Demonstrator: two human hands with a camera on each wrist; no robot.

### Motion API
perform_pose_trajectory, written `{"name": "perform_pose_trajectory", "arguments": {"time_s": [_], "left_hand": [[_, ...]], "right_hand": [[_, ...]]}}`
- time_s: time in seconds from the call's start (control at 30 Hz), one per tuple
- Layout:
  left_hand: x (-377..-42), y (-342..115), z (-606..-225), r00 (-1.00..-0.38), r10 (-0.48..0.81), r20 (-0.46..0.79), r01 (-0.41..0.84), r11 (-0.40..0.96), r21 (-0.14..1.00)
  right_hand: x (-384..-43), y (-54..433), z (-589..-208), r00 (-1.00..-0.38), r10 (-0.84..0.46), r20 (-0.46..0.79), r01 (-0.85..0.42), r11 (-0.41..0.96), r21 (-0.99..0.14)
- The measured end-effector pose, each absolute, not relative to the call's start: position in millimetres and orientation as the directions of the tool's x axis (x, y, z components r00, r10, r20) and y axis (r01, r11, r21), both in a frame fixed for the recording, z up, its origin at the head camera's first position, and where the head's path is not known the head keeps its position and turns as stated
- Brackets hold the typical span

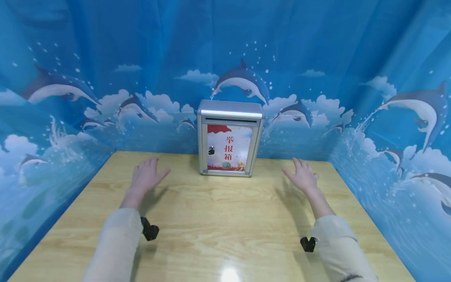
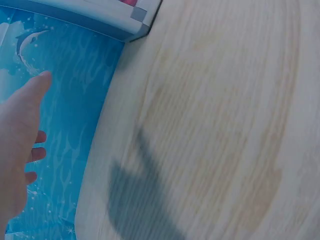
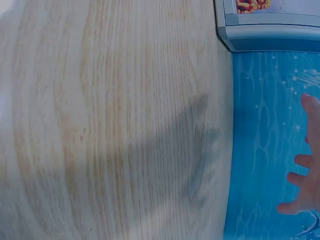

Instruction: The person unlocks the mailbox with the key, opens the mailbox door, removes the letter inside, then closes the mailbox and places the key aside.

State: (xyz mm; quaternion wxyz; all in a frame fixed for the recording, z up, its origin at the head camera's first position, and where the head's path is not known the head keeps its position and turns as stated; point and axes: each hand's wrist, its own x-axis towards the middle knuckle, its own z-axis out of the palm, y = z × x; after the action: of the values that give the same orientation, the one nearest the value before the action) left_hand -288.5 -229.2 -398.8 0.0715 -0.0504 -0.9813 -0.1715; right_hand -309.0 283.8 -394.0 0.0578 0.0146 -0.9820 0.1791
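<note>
At the back of the wooden table stands an upright silver metal report box, with a slot along its upper front, a small lock at its left and red characters on its white panel. My left hand hovers over the table to the left of the box, thumb spread from relaxed fingers, holding nothing. On the other side, my right hand is likewise raised above the table, fingers loose and empty. Neither hand touches the box. The left wrist view catches a lower corner of the box; another corner appears in the right wrist view.
The light wood table ends at a blue dolphin-printed curtain behind and on both sides. Black devices sit at the left wrist and the right wrist. Both hands cast shadows on the wood.
</note>
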Motion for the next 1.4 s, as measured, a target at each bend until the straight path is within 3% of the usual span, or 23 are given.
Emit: {"name": "perform_pose_trajectory", "arguments": {"time_s": [0.3, 0.57, 0.67, 1.07, 1.4], "left_hand": [[-298, -215, -386, -0.972, -0.006, 0.235, 0.106, 0.882, 0.459], [-309, -203, -365, -0.98, -0.042, 0.194, 0.081, 0.809, 0.582], [-314, -199, -358, -0.986, -0.035, 0.161, 0.074, 0.779, 0.623], [-330, -169, -339, -0.989, -0.048, 0.138, 0.068, 0.686, 0.724], [-345, -142, -331, -0.985, -0.027, 0.173, 0.109, 0.677, 0.728]], "right_hand": [[-312, 281, -392, -0.975, -0.012, 0.22, -0.102, 0.909, -0.404], [-325, 267, -377, -0.973, 0.017, 0.231, -0.141, 0.746, -0.651], [-329, 261, -371, -0.978, 0.011, 0.207, -0.139, 0.708, -0.693], [-342, 228, -349, -0.974, -0.074, 0.216, -0.21, 0.659, -0.722], [-357, 209, -339, -0.975, -0.089, 0.202, -0.21, 0.654, -0.727]]}}
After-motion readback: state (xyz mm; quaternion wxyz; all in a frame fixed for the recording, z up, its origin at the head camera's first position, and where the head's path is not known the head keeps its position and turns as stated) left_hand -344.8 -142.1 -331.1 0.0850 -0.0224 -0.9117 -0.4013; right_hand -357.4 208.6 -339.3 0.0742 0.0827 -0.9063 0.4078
